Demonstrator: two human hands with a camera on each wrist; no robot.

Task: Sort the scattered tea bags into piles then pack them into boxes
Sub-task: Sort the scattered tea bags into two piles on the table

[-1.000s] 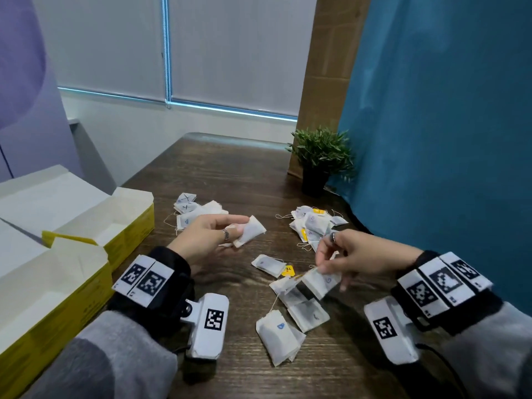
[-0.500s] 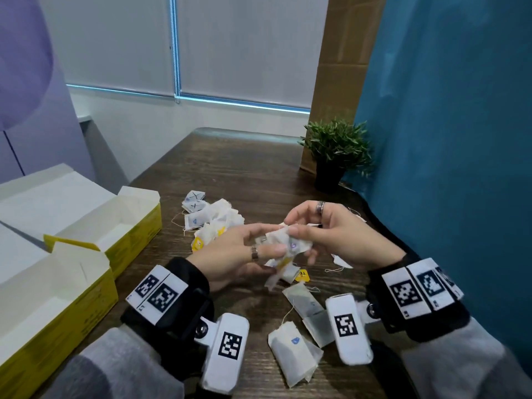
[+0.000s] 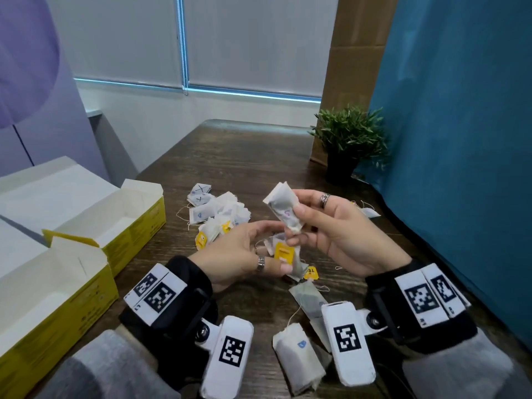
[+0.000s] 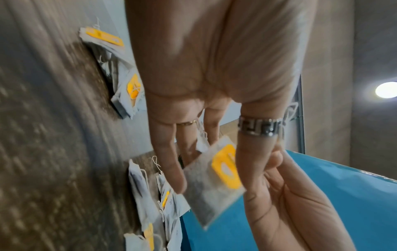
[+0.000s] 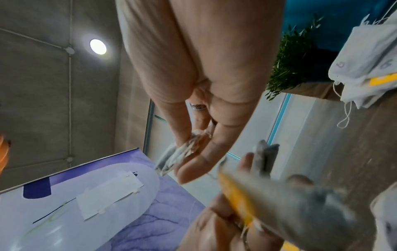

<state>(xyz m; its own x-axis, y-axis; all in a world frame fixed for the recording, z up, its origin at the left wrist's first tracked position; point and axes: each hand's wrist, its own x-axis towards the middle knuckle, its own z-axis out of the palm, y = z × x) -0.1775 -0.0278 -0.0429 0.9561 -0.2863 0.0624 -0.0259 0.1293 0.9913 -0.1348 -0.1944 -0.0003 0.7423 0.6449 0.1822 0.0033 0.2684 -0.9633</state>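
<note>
My right hand (image 3: pixel 298 224) holds a small stack of white tea bags (image 3: pixel 280 203) upright above the table, pinched between thumb and fingers; the right wrist view shows the same tea bags (image 5: pixel 184 151) in the fingers. Just below it, my left hand (image 3: pixel 273 246) pinches a tea bag with a yellow tag (image 3: pixel 285 253), seen close in the left wrist view as a grey tea bag (image 4: pixel 214 183) between thumb and fingers. A pile of tea bags (image 3: pixel 218 214) lies behind the left hand. Another pile (image 3: pixel 367 211) is mostly hidden behind the right hand. Loose tea bags (image 3: pixel 299 355) lie near the front edge.
Two open yellow boxes (image 3: pixel 132 226) (image 3: pixel 57 298) stand along the left side of the dark wooden table (image 3: pixel 244 156). A small potted plant (image 3: pixel 348 139) stands at the back right by a blue curtain (image 3: pixel 460 139). A loose yellow tag (image 3: pixel 312 273) lies under the hands.
The hands came together over the table, then parted slightly. The right hand has risen with the white tea bags, while the left hand now holds the yellow-tagged bag below it.
</note>
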